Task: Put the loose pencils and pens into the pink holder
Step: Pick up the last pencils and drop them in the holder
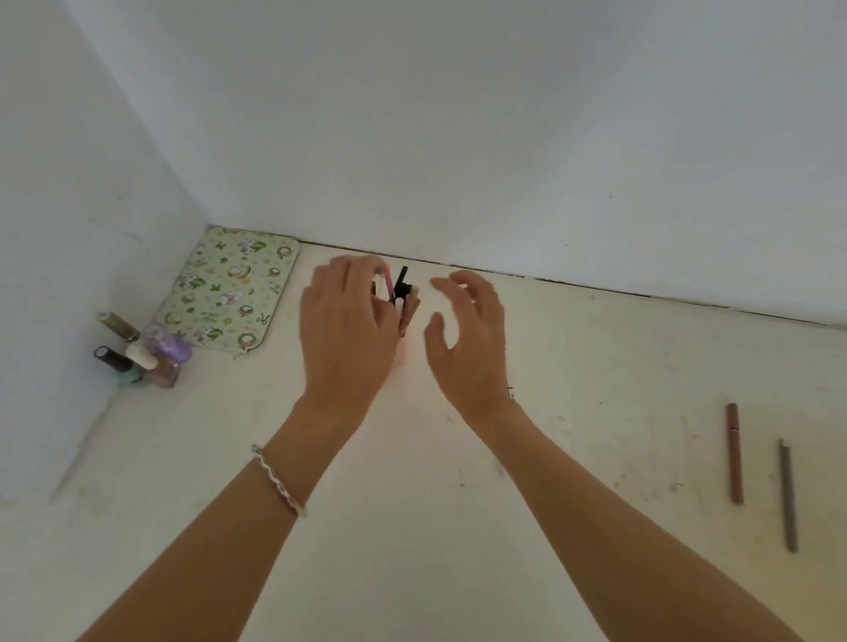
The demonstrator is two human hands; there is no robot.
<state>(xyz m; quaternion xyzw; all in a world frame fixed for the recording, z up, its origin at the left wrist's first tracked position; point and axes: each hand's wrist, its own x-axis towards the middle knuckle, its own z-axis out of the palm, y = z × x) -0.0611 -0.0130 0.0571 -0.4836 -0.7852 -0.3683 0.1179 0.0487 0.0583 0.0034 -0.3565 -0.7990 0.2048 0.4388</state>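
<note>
Forearms: both reach toward the bench's far edge.
Left hand (346, 327): grip on pink holder (399, 353).
Right hand (468, 337): grip wide, empty.
Done: several pens (403, 297) inside.
Left: 2 loose sticks, brown (734, 453) and grey (788, 494), by the right edge.

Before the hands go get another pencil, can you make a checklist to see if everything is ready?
1. Pink holder standing upright: ok.
2. Right hand free: ok, it is open and holds nothing.
3. Left hand free: cannot tell, its fingers are at the pens in the holder.
4. Loose things left to pick up: ok, a brown pen and a grey pencil lie on the table to the right.
5. Room in the holder: cannot tell, the left hand hides it.
</note>
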